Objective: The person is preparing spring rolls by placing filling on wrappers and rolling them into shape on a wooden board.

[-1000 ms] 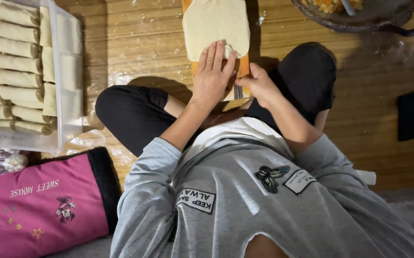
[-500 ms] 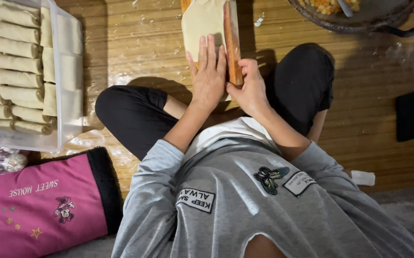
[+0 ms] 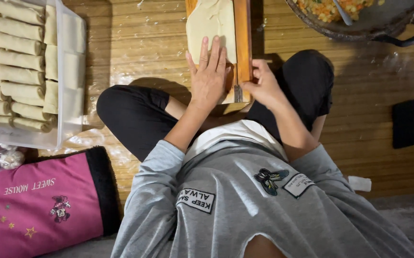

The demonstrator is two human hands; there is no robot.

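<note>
Right now your left hand (image 3: 208, 76) lies flat and spread, fingers straight, pressing on the near end of the pale dough sheet (image 3: 212, 26) that covers the wooden board (image 3: 243, 43). Your right hand (image 3: 263, 85) is curled, its fingertips pinching the board's near right corner, just beside the left hand. The board itself lies on the wooden floor (image 3: 140, 52) in front of your crossed legs, running away from you and out of the top of the view.

Count what sits around the board: one dough sheet on it, and one dark pan (image 3: 374, 24) up to its right, holding a chopped orange and yellow filling with one utensil handle (image 3: 344, 13) stuck in. Well off to the board's left stands one clear plastic tray (image 3: 68, 124) packed with rolled pastries (image 3: 13, 62); about nine rolls show in the stacked column, with more laid along the tray's side. Near the tray, closer to you, lies one pink cushion (image 3: 40, 200). Right of the board, past your knee, rests one small black object (image 3: 404, 123).
</note>
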